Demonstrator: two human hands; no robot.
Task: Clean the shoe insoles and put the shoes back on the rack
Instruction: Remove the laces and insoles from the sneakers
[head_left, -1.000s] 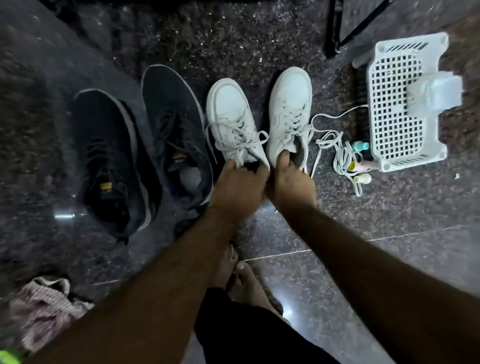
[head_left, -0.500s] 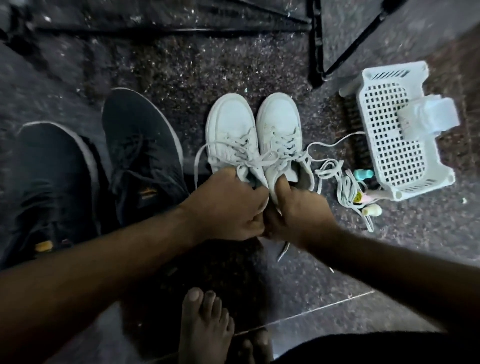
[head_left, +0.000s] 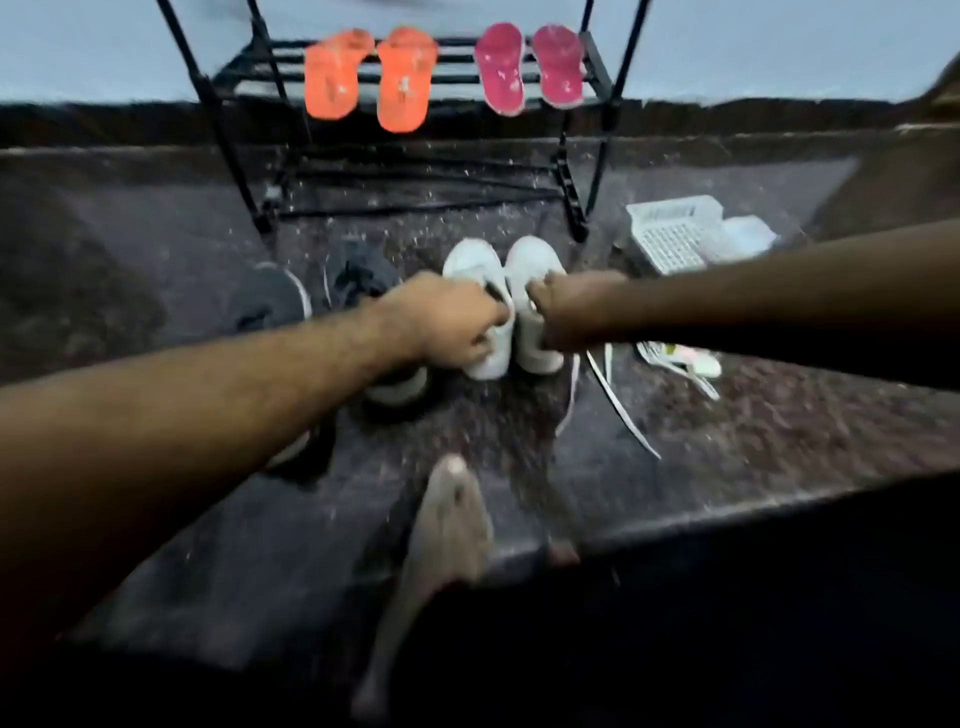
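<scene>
Far back there's 2 orange flip-flops (head_left: 370, 78) and 2 pink ones (head_left: 529, 67). A white plastic basket (head_left: 675, 234) sits on the dark speckled floor (head_left: 779, 415) at right, some small pastel bits (head_left: 696, 358) lying nearer.

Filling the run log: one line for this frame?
left hand: grips left white shoe | right hand: grips right white shoe | rack: ahead

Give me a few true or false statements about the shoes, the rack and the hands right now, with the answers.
1. Each hand grips one white shoe. True: the left hand holds the left white shoe, the right hand the right white shoe.
2. The rack holds no footwear. False: orange slippers and pink slippers lie on it.
3. The dark shoes are on the rack. False: they sit on the floor.
4. A white basket lies right of the rack. True.
</scene>
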